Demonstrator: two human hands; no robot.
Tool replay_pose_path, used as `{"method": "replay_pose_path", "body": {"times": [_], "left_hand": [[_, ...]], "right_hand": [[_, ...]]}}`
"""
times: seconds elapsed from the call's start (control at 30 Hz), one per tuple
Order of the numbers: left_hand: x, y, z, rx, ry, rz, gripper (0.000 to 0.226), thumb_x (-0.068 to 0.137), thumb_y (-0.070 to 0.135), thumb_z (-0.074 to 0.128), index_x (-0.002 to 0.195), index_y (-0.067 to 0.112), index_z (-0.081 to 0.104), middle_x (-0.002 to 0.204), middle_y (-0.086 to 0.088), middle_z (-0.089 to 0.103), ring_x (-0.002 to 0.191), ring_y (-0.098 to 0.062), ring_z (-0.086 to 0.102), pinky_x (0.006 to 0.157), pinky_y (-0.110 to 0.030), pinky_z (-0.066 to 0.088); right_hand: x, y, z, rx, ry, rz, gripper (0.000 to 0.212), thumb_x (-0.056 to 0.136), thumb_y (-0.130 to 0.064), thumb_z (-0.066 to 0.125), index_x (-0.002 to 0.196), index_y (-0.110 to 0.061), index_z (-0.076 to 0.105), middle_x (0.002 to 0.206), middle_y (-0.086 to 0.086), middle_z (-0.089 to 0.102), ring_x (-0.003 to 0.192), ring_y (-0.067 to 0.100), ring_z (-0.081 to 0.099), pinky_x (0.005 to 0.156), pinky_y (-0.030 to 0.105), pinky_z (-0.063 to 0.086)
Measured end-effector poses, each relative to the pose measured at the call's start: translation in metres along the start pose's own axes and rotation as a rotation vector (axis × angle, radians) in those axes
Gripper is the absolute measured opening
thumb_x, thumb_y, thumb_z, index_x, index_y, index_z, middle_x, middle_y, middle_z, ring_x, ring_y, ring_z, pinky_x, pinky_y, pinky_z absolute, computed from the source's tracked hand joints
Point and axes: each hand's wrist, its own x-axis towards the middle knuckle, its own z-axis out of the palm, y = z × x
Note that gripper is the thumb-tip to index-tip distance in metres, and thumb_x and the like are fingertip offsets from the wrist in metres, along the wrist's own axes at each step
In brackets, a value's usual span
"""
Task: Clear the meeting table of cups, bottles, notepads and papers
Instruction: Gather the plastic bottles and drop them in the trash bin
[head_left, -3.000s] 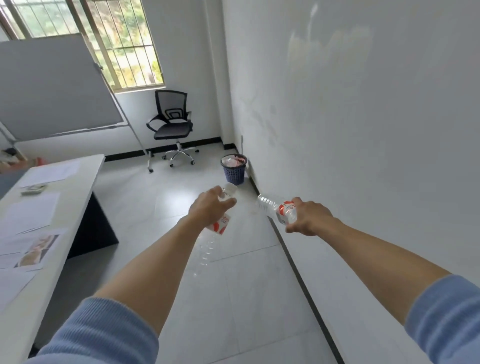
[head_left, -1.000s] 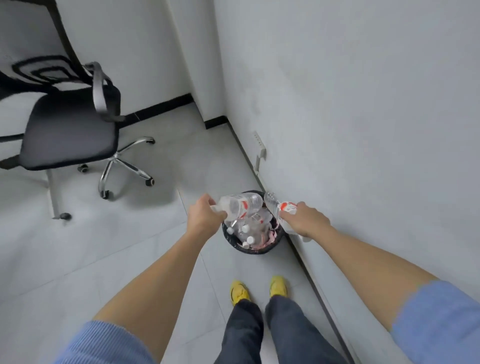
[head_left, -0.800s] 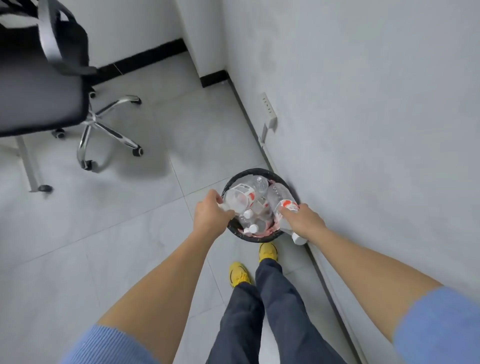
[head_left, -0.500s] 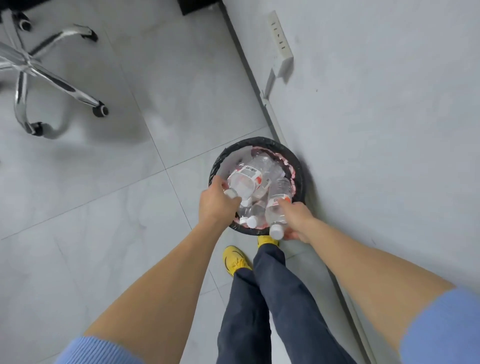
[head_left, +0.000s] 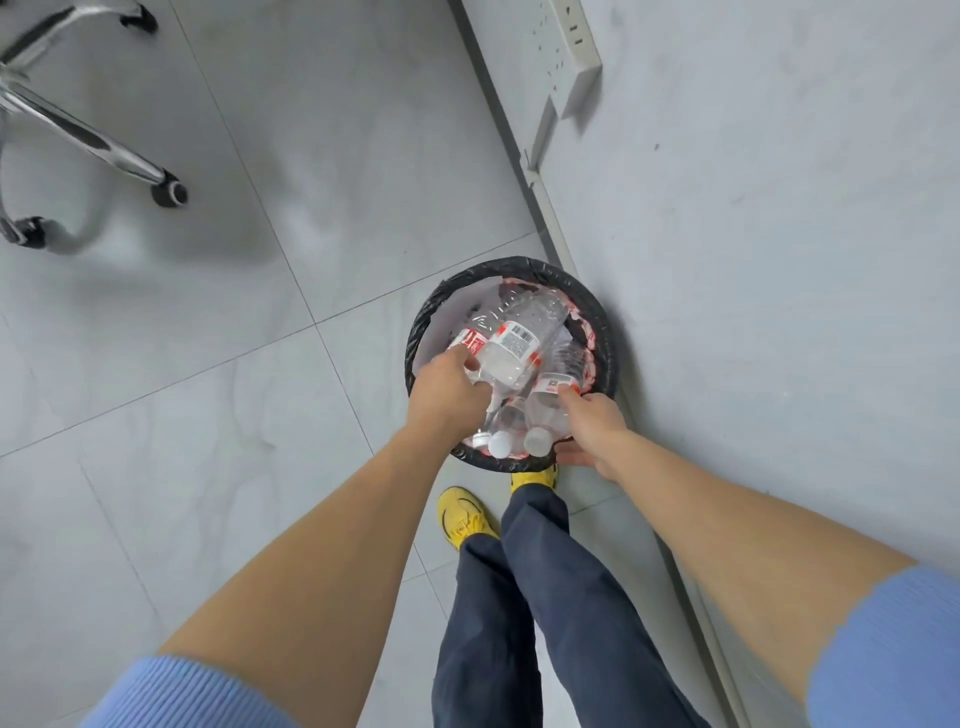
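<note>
The upper bottle (head_left: 511, 347) is held at its neck by curled fingers of the left hand (head_left: 449, 397); the lower bottle (head_left: 548, 410) is clasped in the wrapped fingers of the right hand (head_left: 595, 423). Both are positioned low inside the bin (head_left: 415, 332), evidently to prevent bounce-out.

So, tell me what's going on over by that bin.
A person is standing over a black-lined bin by the wall, putting empty water bottles into it. The left hand grips a barcode-labelled bottle lying across the top, and the right hand holds a second bottle at the near rim, cap toward the person. Neither is let go yet, and the bin already looks full.
</note>
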Motion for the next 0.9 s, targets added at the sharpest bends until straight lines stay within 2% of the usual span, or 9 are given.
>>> {"method": "replay_pose_path", "body": {"times": [0.13,0.23,0.3,0.37,0.47,0.53,0.63,0.77,0.9], "left_hand": [[-0.038,0.008,-0.027,-0.027,0.035,0.005,0.024,0.087,0.014,0.055,0.110,0.013,0.058,0.087,-0.004,0.060,0.074,-0.023,0.057,0.070,-0.035,0.054],[-0.078,0.012,-0.056,-0.077,0.067,0.005,0.016,0.089,0.021,0.056,0.103,0.016,0.061,0.090,-0.006,0.066,0.074,-0.024,0.061,0.068,-0.035,0.055],[-0.110,0.015,-0.079,-0.114,0.090,0.010,0.015,0.089,0.016,0.054,0.098,0.012,0.064,0.089,-0.010,0.067,0.073,-0.026,0.058,0.066,-0.033,0.050],[-0.147,0.014,-0.105,-0.175,0.134,0.002,0.015,0.088,0.015,0.054,0.096,0.009,0.066,0.086,-0.013,0.067,0.071,-0.028,0.056,0.064,-0.035,0.050],[-0.199,0.003,-0.138,-0.225,0.212,-0.023,0.016,0.088,0.015,0.053,0.098,0.012,0.065,0.083,-0.012,0.066,0.067,-0.028,0.056,0.065,-0.036,0.054],[-0.235,-0.010,-0.161,-0.255,0.260,-0.042,0.015,0.088,0.015,0.053,0.099,0.014,0.064,0.081,-0.007,0.063,0.066,-0.025,0.055,0.063,-0.033,0.051],[-0.289,-0.032,-0.194,-0.283,0.341,-0.059,0.015,0.088,0.017,0.053,0.098,0.015,0.064,0.082,-0.006,0.064,0.064,-0.022,0.055,0.061,-0.030,0.048],[-0.376,-0.078,-0.241,-0.334,0.526,-0.103,0.014,0.087,0.019,0.053,0.096,0.018,0.064,0.086,-0.007,0.065,0.065,-0.022,0.056,0.063,-0.031,0.050],[-0.464,-0.135,-0.274,-0.353,0.706,-0.161,0.015,0.087,0.021,0.054,0.096,0.018,0.065,0.087,-0.005,0.065,0.070,-0.023,0.060,0.065,-0.031,0.051]], "right_hand": [[-0.041,-0.013,-0.007,-0.131,0.008,-0.070,0.050,0.091,-0.043,0.059,0.129,-0.012,0.053,0.116,0.015,0.062,0.092,0.034,0.067,0.050,0.031,0.056],[-0.089,-0.026,-0.013,-0.251,0.019,-0.160,0.039,0.089,-0.033,0.061,0.119,-0.009,0.061,0.108,0.016,0.067,0.088,0.035,0.070,0.068,0.044,0.062],[-0.127,-0.037,-0.017,-0.339,0.009,-0.235,0.035,0.089,-0.034,0.061,0.110,-0.007,0.065,0.100,0.013,0.068,0.087,0.034,0.071,0.079,0.049,0.060],[-0.168,-0.048,-0.018,-0.433,-0.014,-0.346,0.033,0.089,-0.033,0.060,0.100,-0.003,0.068,0.091,0.012,0.068,0.087,0.034,0.071,0.082,0.050,0.058],[-0.227,-0.064,-0.015,-0.639,-0.031,-0.497,0.032,0.094,-0.029,0.055,0.101,-0.001,0.069,0.097,0.017,0.070,0.094,0.034,0.069,0.083,0.042,0.053],[-0.271,-0.074,-0.009,-0.811,-0.036,-0.612,0.027,0.096,-0.030,0.054,0.103,-0.008,0.068,0.102,0.013,0.071,0.092,0.029,0.065,0.081,0.035,0.049],[-0.333,-0.088,0.009,-1.062,-0.017,-0.763,0.014,0.091,-0.027,0.054,0.081,-0.022,0.062,0.094,0.006,0.069,0.083,0.025,0.061,0.073,0.033,0.047],[-0.430,-0.097,0.055,-1.354,0.024,-1.019,0.016,0.084,-0.024,0.051,0.087,-0.013,0.061,0.088,0.008,0.064,0.092,0.033,0.064,0.066,0.031,0.044],[-0.522,-0.085,0.108,-1.561,0.056,-1.274,0.035,0.092,-0.032,0.051,0.121,-0.016,0.061,0.125,0.010,0.062,0.115,0.032,0.058,0.089,0.035,0.046]]}}
